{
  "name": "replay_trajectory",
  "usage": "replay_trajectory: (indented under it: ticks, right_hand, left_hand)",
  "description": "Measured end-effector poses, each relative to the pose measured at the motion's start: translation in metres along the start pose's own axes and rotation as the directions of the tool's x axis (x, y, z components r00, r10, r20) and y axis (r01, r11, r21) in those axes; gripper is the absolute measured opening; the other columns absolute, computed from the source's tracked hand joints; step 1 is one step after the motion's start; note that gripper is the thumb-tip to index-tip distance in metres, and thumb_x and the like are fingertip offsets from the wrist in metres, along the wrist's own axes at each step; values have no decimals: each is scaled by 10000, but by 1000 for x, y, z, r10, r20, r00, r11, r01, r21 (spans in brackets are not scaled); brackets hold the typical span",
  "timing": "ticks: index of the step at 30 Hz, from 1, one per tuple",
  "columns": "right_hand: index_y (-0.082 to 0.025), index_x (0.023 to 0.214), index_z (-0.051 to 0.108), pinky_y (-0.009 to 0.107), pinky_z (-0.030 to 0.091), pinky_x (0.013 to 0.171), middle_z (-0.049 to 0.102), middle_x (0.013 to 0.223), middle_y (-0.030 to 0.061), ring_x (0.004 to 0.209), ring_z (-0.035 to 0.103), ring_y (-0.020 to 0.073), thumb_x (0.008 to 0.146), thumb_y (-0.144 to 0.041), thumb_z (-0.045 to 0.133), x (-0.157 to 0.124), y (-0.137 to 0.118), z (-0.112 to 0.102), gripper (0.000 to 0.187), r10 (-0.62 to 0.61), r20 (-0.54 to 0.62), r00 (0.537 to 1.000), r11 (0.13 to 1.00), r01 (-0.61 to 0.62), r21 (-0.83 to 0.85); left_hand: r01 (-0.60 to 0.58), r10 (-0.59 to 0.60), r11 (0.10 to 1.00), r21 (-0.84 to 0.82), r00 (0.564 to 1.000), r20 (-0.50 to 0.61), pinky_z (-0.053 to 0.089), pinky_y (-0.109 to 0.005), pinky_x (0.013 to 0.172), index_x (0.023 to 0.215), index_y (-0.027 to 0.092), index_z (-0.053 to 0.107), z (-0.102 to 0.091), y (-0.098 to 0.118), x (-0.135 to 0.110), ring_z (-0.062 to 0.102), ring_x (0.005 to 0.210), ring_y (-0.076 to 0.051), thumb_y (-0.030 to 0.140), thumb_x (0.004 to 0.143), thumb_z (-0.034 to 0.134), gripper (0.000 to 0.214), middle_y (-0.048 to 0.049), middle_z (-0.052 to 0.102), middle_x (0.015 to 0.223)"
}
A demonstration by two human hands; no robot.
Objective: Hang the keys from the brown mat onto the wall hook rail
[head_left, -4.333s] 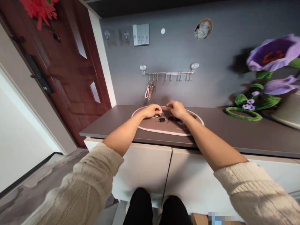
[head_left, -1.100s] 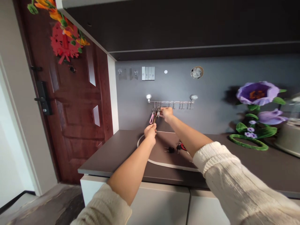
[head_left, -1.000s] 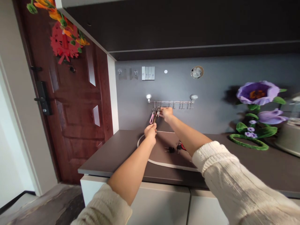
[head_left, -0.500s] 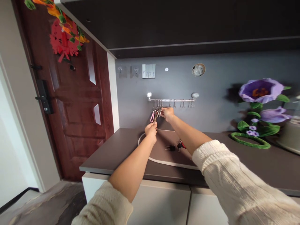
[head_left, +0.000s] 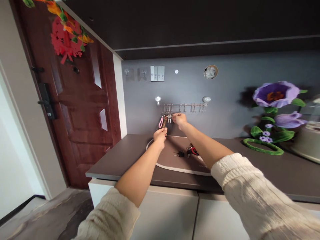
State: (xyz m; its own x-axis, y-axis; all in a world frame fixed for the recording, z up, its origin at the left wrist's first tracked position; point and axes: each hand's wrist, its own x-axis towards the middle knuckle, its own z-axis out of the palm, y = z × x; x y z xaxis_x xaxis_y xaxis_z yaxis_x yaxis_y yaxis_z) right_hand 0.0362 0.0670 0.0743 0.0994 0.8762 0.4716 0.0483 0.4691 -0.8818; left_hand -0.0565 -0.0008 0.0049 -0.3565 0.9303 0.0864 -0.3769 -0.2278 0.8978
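Observation:
A bunch of keys (head_left: 169,117) hangs from the clear hook rail (head_left: 181,105) on the wall, with a pink loop strap (head_left: 161,122) to its left. My left hand (head_left: 160,136) is closed on the lower end of a brown, patterned key fob (head_left: 164,122) below the hooks. Just right of the keys is my right hand (head_left: 180,120), its fingers loosely bent and nothing visible in them. Below, a black key (head_left: 180,154) and a red-and-black key bunch (head_left: 192,150) lie on a brown, white-edged mat (head_left: 170,163); my right forearm partly covers the mat.
A dark cabinet (head_left: 187,23) overhangs the counter (head_left: 117,156). Purple cloth flowers (head_left: 276,96) with a green ring base stand at right, beside a pale container (head_left: 306,143). A reddish-brown door (head_left: 82,133) is at left. Several label strips (head_left: 157,73) are on the wall.
My right hand has drawn slightly right, off the keys, which now show more fully. My left hand stays on the fob. The whole view has shifted a little.

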Motion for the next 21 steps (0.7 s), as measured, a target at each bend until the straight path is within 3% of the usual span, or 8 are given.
replay_trajectory:
  ticks: [2, 4, 9, 14, 17, 21]
  right_hand:
    - [-160, 586, 530, 219, 437, 591, 577, 596, 6, 551, 518, 83, 710, -87, 475, -11, -8, -7, 154, 83, -21, 996, 996, -82, 25]
    - [-151, 621, 549, 219, 432, 603, 598, 639, 19, 569, 524, 79, 729, -90, 482, -24, -14, -16, 141, 90, 15, 996, 995, -91, 43]
    - [-135, 695, 587, 228, 419, 614, 638, 718, 54, 610, 544, 90, 750, -161, 538, -56, -14, -49, 78, 42, 183, 982, 999, -47, 24]
    - [-147, 770, 605, 248, 415, 655, 644, 732, 39, 642, 546, 105, 706, -196, 595, -81, -1, -79, 82, -1, 262, 965, 993, 33, -115]
    - [-147, 755, 609, 251, 416, 663, 638, 730, 30, 624, 535, 103, 695, -178, 590, -89, 9, -91, 70, -38, 292, 956, 974, 101, -205]
    - [-152, 750, 623, 260, 420, 677, 643, 723, 32, 629, 541, 114, 704, -178, 575, -94, 16, -100, 72, -62, 297, 953, 904, 180, -389]
  left_hand:
    - [7, -10, 999, 50, 998, 54, 318, -185, 479, 771, 156, 658, -1, 0, 0, 445, 507, -46, 301, 569, 713, 255, -3, 566, 624]
    - [-1, -11, 996, 93, 991, 131, 326, -189, 487, 757, 163, 662, -2, 1, 0, 462, 526, -54, 295, 563, 717, 241, -16, 587, 658]
    - [-45, -23, 975, 216, 953, 302, 322, -194, 492, 733, 170, 668, -4, 3, -7, 472, 553, -69, 270, 550, 723, 216, -28, 601, 676]
    - [-128, -46, 923, 363, 900, 434, 320, -201, 514, 764, 169, 675, -8, 7, -18, 459, 554, -73, 266, 558, 715, 231, -31, 600, 661]
    - [-231, -51, 873, 430, 833, 551, 336, -215, 537, 802, 160, 673, -10, 7, -22, 447, 547, -71, 260, 594, 684, 232, -37, 611, 694]
    - [-406, -85, 785, 467, 677, 731, 383, -235, 640, 861, 148, 659, -13, 5, -23, 508, 642, -90, 199, 659, 610, 214, -48, 634, 791]
